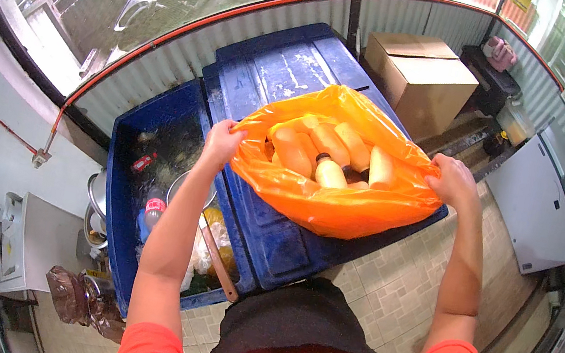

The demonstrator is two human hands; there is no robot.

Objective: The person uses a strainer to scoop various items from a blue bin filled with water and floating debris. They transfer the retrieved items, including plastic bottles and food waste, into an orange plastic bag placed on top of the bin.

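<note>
Pinching the rim of the orange bag (335, 217) at its two ends, the left hand (224, 143) and the right hand (455, 181) have their fingers closed on the plastic, and the bag is right between them, longest from side to side, so neither hand is nearer. Its wide mouth faces up and shows bottles (331, 173) leaning inside. Below is the big blue lid (291, 256), though I cannot tell if the bag touches it; the open blue tub (112, 223) is by the left arm, and tile floor (383, 287) shows by the right.
</note>
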